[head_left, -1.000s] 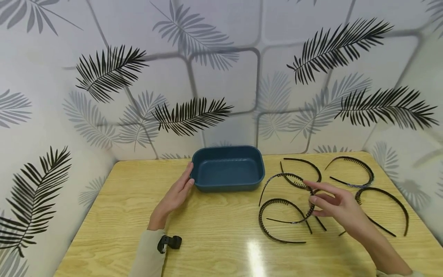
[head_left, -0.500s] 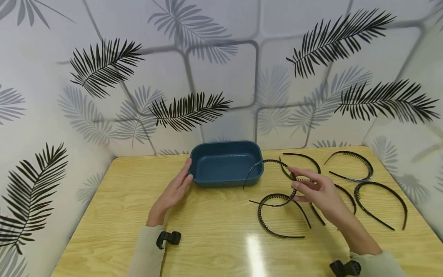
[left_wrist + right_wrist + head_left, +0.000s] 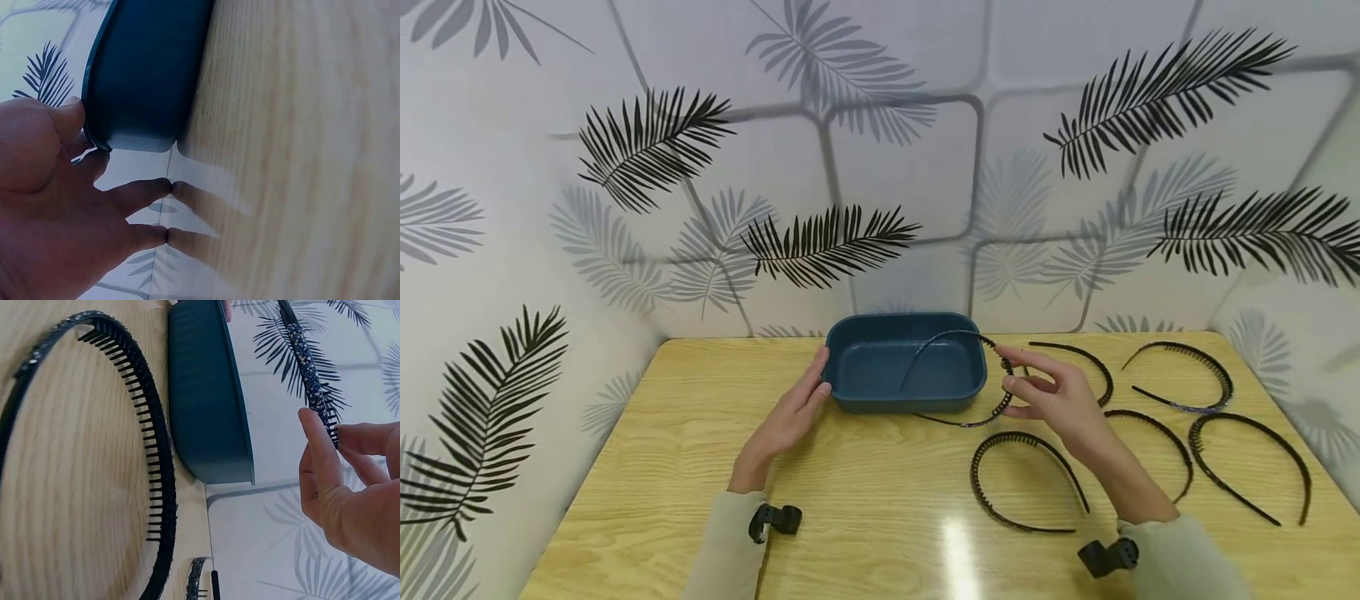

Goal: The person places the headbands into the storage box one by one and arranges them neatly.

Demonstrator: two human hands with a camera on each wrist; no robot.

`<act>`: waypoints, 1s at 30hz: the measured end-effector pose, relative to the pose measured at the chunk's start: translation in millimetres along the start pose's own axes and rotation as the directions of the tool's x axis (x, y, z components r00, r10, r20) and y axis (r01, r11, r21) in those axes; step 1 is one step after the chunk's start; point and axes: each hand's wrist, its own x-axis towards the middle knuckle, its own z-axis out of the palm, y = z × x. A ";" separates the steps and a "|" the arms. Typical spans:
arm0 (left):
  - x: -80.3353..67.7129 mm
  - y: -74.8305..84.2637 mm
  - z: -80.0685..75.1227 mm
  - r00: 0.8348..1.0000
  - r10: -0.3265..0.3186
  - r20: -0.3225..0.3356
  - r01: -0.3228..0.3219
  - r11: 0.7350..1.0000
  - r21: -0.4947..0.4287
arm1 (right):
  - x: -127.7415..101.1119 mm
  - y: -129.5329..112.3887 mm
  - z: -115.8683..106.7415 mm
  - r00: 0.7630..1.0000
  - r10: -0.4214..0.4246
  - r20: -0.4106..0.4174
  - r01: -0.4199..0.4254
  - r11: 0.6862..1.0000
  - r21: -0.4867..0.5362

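Note:
My right hand point(image 3: 1051, 398) pinches a black toothed headband point(image 3: 958, 337) between thumb and fingers, lifted off the table; one end arcs over the dark blue tray point(image 3: 850, 392), the other hangs in front of its right wall. In the right wrist view the headband point(image 3: 309, 381) shows sparkly studs and small teeth at my fingertips point(image 3: 315, 434), with the tray point(image 3: 206, 412) beside them. My left hand point(image 3: 790, 417) rests with straight fingers against the tray's left end. In the left wrist view the thumb point(image 3: 65, 119) touches the tray's corner point(image 3: 134, 94) and the fingers lie on the table.
Several more black headbands lie on the wooden table point(image 3: 865, 500) right of the tray: one nearest point(image 3: 1022, 479), others behind point(image 3: 1180, 375) and at far right point(image 3: 1251, 462). Leaf-patterned walls close in the back and sides. Small black mounts sit at both wrists.
My right hand picked a headband off the pile and carried it left and up, from the table to over the tray's right end. The left hand stayed at the tray.

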 end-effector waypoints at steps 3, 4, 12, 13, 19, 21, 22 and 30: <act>0.7 0.2 -0.2 1.000 0.000 0.003 0.000 1.000 -0.005 | 9.3 0.1 4.2 1.000 0.005 -0.007 -0.005 1.000 0.012; 0.9 0.4 -0.3 1.000 0.000 0.003 0.000 1.000 -0.007 | 12.6 0.7 5.5 1.000 0.007 -0.010 -0.006 1.000 0.015; -1.0 -1.3 0.1 1.000 0.009 -0.001 -0.009 1.000 -0.020 | 36.3 7.6 22.3 0.999 0.024 -0.025 -0.023 0.998 0.056; -1.5 -1.6 0.3 1.000 0.009 0.002 -0.009 1.000 -0.023 | 38.6 8.0 24.4 0.999 0.033 -0.025 -0.031 0.998 0.059; -1.7 -3.9 -0.6 1.000 0.007 -0.005 -0.007 1.000 -0.025 | 55.9 7.2 35.8 0.998 0.055 -0.022 -0.054 0.998 0.038; -1.3 -3.8 -0.4 1.000 0.007 -0.008 -0.008 1.000 -0.020 | 61.2 7.5 38.2 0.998 0.055 -0.024 -0.055 0.998 0.022; -1.2 -3.6 -0.4 1.000 0.010 -0.010 -0.010 1.000 -0.018 | 63.8 7.9 39.5 0.998 0.054 -0.024 -0.054 0.998 0.016; -0.6 -3.6 0.2 1.000 0.016 -0.013 -0.016 1.000 -0.009 | 81.6 12.6 51.5 0.998 0.058 -0.017 -0.058 0.998 -0.001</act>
